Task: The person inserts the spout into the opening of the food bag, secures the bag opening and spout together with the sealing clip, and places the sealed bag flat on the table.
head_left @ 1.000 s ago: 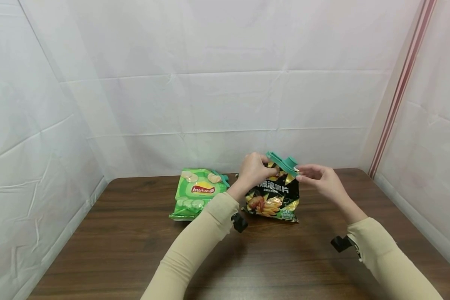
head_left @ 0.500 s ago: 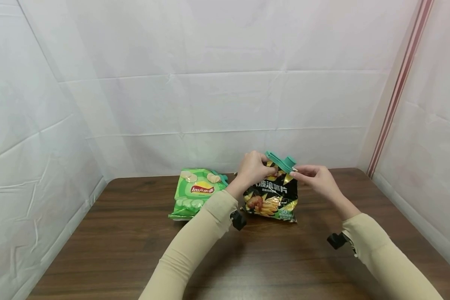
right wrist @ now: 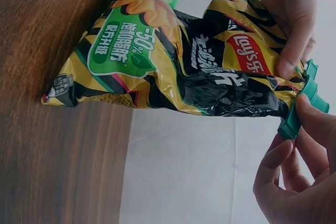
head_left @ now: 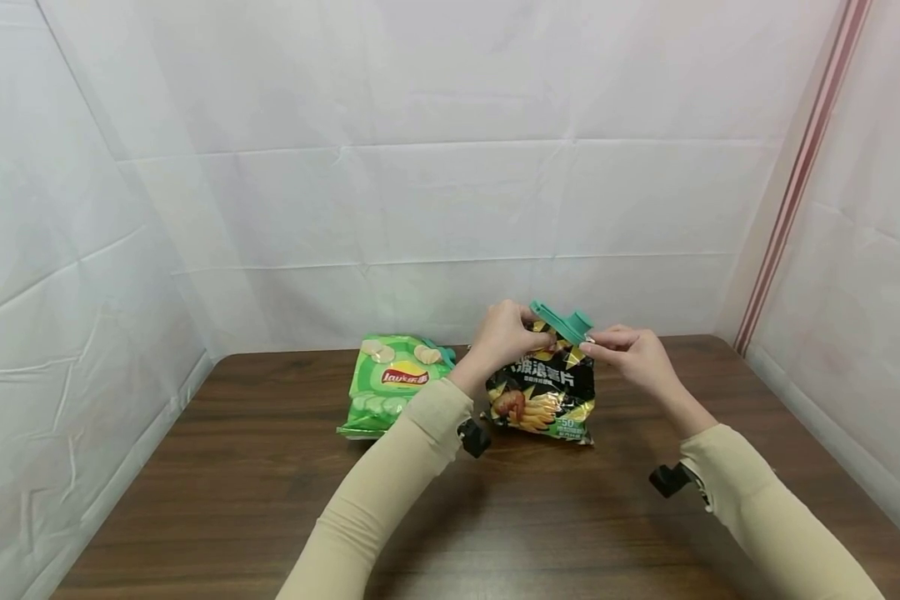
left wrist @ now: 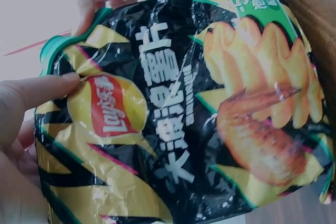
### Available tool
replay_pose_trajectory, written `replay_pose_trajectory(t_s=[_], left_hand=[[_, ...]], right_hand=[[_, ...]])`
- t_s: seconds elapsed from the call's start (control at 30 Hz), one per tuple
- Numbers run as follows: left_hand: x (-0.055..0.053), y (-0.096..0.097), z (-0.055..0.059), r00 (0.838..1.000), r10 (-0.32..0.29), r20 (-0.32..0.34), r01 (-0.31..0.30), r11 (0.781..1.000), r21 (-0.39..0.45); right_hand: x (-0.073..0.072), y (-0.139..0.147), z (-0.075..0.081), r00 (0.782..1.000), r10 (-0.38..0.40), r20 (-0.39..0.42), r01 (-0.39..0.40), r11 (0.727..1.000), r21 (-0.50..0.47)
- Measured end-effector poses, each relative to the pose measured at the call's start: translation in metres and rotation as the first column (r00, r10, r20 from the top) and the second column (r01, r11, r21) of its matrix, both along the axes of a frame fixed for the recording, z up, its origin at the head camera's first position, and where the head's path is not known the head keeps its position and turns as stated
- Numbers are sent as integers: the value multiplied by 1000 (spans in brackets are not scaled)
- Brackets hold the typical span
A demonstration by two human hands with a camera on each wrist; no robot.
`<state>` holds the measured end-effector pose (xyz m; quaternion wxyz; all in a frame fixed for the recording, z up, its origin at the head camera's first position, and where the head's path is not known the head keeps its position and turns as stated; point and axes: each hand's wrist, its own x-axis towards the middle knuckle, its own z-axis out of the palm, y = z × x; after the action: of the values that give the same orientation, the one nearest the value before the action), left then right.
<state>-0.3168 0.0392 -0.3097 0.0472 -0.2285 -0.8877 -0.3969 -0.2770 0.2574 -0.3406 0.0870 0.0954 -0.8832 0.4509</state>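
A black and gold Lay's chip bag [head_left: 543,404] stands upright at the back of the table, its printed front towards me. Across its top edge lies a green bag clip [head_left: 567,323] with a round spout, slanting down to the right. My left hand [head_left: 501,340] pinches the bag's top left part, thumb on the front in the left wrist view, just below the clip [left wrist: 55,51]. With fingertips and thumb, my right hand [head_left: 640,360] pinches the clip's right end; the right wrist view shows this hand [right wrist: 299,166] close up.
Left of the black bag, a green Lay's bag [head_left: 390,387] leans back, with another green clip [head_left: 446,354] at its top right corner. The brown wooden table [head_left: 270,500] ends at a white cloth backdrop [head_left: 450,208]; cloth also hangs at both sides.
My right hand has shifted slightly left along the clip's right end. Both hands, the clip and the black bag have moved very little; the green bag stays in place.
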Motion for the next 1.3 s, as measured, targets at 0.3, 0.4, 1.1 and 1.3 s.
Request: replay_pose_trajectory(t_s=[0.3, 0.4, 1.1, 1.3], left_hand=[[-2, -11, 12, 995, -80, 60, 78, 996, 34], [-3, -12, 17, 994, -79, 74, 76, 996, 39], [-9, -17, 27, 992, -103, 68, 98, 993, 72], [-7, -15, 25, 996, -82, 35, 78, 992, 103]], right_hand=[[-1, 2, -2, 1000, -13, -5, 13, 1000, -4], [-1, 2, -2, 1000, -11, 4, 11, 1000, -4], [-1, 5, -5, 1000, 14, 7, -14, 1000, 8], [-4, 6, -6, 999, 40, 18, -40, 999, 5]])
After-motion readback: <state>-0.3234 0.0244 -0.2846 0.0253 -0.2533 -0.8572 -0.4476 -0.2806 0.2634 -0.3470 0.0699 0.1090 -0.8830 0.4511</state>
